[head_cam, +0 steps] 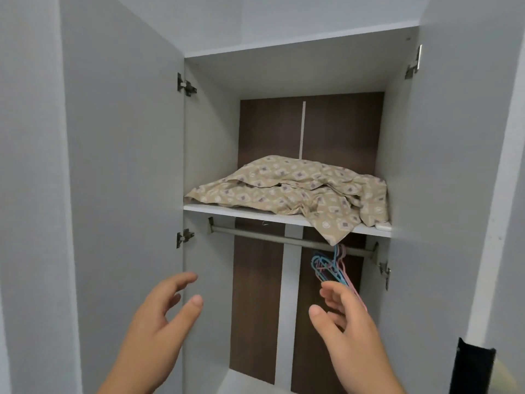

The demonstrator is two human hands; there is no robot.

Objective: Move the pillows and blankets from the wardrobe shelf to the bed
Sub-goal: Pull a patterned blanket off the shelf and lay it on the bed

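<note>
A beige patterned bundle of bedding (pixel 292 189) lies crumpled on the white wardrobe shelf (pixel 241 213), filling most of its width. One corner of the cloth hangs over the shelf's front edge at the right. I cannot tell pillow from blanket in the bundle. My left hand (pixel 159 317) is raised below the shelf at the left, fingers spread, holding nothing. My right hand (pixel 343 322) is raised below the shelf at the right, fingers apart and empty, in front of the hangers. Both hands are well below the bedding and apart from it.
Both wardrobe doors stand open, the left door (pixel 122 166) and the right door (pixel 449 166). A metal rail (pixel 270 236) runs under the shelf with several blue and pink hangers (pixel 329 268) on it. A black object (pixel 471 368) shows at the lower right.
</note>
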